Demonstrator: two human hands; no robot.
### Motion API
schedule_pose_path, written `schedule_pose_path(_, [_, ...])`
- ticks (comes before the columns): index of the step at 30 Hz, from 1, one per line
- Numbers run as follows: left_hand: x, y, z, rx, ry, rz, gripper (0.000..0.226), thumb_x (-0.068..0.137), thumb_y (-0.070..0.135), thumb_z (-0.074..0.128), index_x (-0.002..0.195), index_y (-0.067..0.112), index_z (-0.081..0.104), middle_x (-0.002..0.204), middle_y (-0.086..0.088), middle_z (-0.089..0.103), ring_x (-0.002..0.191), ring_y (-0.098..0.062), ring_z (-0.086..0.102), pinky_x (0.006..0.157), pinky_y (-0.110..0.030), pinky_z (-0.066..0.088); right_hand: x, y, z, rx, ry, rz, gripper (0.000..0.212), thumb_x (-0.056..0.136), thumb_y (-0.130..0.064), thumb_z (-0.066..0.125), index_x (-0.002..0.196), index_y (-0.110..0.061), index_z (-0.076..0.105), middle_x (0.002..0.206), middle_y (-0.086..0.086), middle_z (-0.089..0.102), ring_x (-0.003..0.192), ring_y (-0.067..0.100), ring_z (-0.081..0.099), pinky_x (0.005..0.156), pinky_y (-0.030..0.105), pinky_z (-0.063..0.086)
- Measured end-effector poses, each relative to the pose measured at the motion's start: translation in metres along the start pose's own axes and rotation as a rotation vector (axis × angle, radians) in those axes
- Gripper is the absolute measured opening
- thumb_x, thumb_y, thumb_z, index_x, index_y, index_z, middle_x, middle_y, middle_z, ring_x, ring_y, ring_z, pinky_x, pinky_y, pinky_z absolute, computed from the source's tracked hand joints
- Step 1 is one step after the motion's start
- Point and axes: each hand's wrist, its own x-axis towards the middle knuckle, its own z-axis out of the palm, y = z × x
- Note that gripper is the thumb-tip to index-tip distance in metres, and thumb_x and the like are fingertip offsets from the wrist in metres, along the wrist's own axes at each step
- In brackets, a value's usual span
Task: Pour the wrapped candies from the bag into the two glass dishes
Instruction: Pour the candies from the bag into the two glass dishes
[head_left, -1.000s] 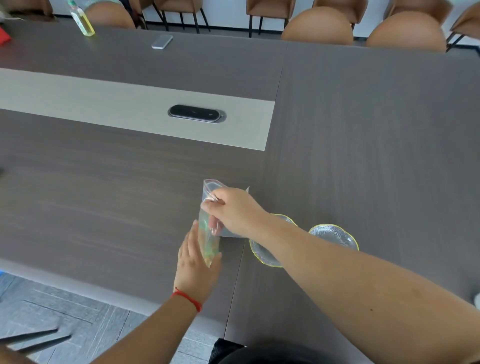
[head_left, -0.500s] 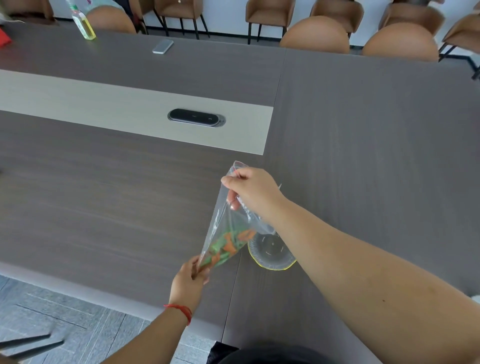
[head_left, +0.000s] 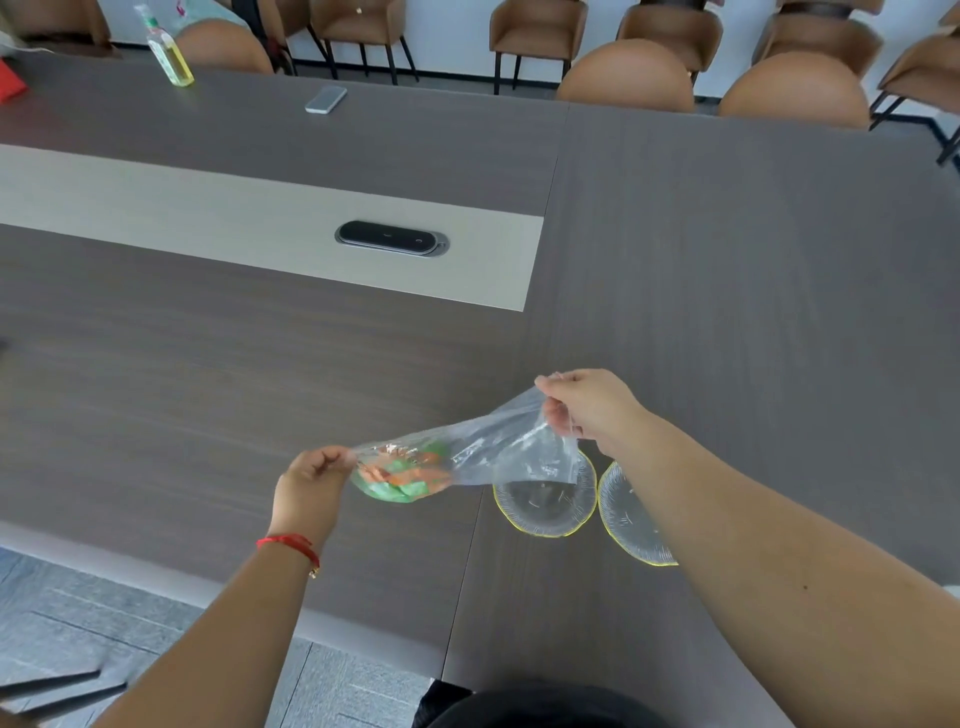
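A clear plastic bag (head_left: 483, 447) is stretched nearly level above the table. My left hand (head_left: 311, 483) pinches its bottom corner, where green and orange wrapped candies (head_left: 402, 470) bunch up. My right hand (head_left: 592, 410) grips the bag's mouth end, higher and to the right. Two empty glass dishes with yellow rims stand side by side on the table: the left dish (head_left: 545, 512) lies just under the bag's mouth, and the right dish (head_left: 631, 525) is partly hidden by my right forearm.
The dark wooden table (head_left: 727, 260) has a pale strip with a black socket panel (head_left: 392, 238). A phone (head_left: 325, 98) and a bottle of yellow liquid (head_left: 167, 49) lie at the far edge. Brown chairs (head_left: 626, 73) line the far side.
The bag went from upright to nearly level: my left hand raised its bottom and moved left, my right hand carried the mouth rightward over the dishes. The candies stay bunched at the bottom.
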Motion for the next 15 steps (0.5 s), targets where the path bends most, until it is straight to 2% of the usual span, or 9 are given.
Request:
schedule_pose_path(3, [0.000, 0.018, 0.004, 0.033, -0.011, 0.060, 0.006, 0.086, 0.015, 0.061, 0.090, 0.017, 0.064, 0.085, -0.002, 0.064, 0.082, -0.021, 0.057, 0.075, -0.030, 0.041, 0.005, 0.017, -0.008, 0.059, -0.031, 0.105, 0.015, 0.091, -0.025, 0.066, 0.099, -0.012, 0.062, 0.068, 0.002, 0.056, 0.054, 0.012, 0.052, 0.059, 0.023, 0.043])
schedule_pose_path(6, [0.003, 0.035, 0.007, 0.157, -0.056, 0.173, 0.010, 0.086, 0.009, 0.059, 0.084, 0.018, 0.062, 0.079, 0.001, 0.060, 0.075, -0.018, 0.054, 0.070, -0.026, 0.040, 0.008, 0.030, -0.013, 0.152, -0.034, 0.145, 0.015, 0.090, -0.021, 0.067, 0.101, -0.012, 0.063, 0.075, 0.004, 0.060, 0.060, 0.012, 0.054, 0.056, 0.021, 0.042])
schedule_pose_path(8, [0.008, 0.043, 0.005, 0.254, -0.076, 0.232, 0.009, 0.086, 0.011, 0.058, 0.084, 0.019, 0.063, 0.080, 0.004, 0.059, 0.074, -0.014, 0.054, 0.063, -0.019, 0.039, 0.008, 0.037, -0.016, 0.217, 0.016, 0.149, 0.015, 0.089, -0.015, 0.067, 0.102, -0.012, 0.059, 0.075, 0.005, 0.063, 0.059, 0.012, 0.057, 0.051, 0.020, 0.041])
schedule_pose_path(10, [0.013, 0.050, 0.003, 0.290, -0.089, 0.256, 0.008, 0.085, 0.013, 0.059, 0.086, 0.018, 0.066, 0.084, 0.005, 0.060, 0.076, -0.012, 0.055, 0.062, -0.013, 0.037, 0.010, 0.043, -0.019, 0.291, 0.052, 0.162, 0.027, 0.089, -0.009, 0.066, 0.113, -0.013, 0.056, 0.077, 0.005, 0.066, 0.061, 0.012, 0.061, 0.049, 0.021, 0.042])
schedule_pose_path(12, [0.015, 0.056, 0.001, 0.294, -0.109, 0.265, 0.008, 0.085, 0.014, 0.061, 0.086, 0.017, 0.068, 0.086, 0.003, 0.062, 0.079, -0.014, 0.056, 0.063, -0.013, 0.038, 0.009, 0.046, -0.020, 0.322, 0.052, 0.158, 0.033, 0.090, -0.006, 0.063, 0.119, -0.014, 0.052, 0.075, 0.005, 0.065, 0.060, 0.013, 0.058, 0.052, 0.023, 0.042])
schedule_pose_path(15, [0.014, 0.064, 0.000, 0.259, -0.100, 0.276, 0.012, 0.083, 0.014, 0.062, 0.076, 0.023, 0.065, 0.078, 0.005, 0.063, 0.074, -0.011, 0.056, 0.063, -0.016, 0.040, 0.009, 0.050, -0.022, 0.305, 0.070, 0.132, 0.036, 0.090, -0.006, 0.061, 0.123, -0.016, 0.049, 0.073, 0.004, 0.064, 0.058, 0.013, 0.054, 0.053, 0.022, 0.040])
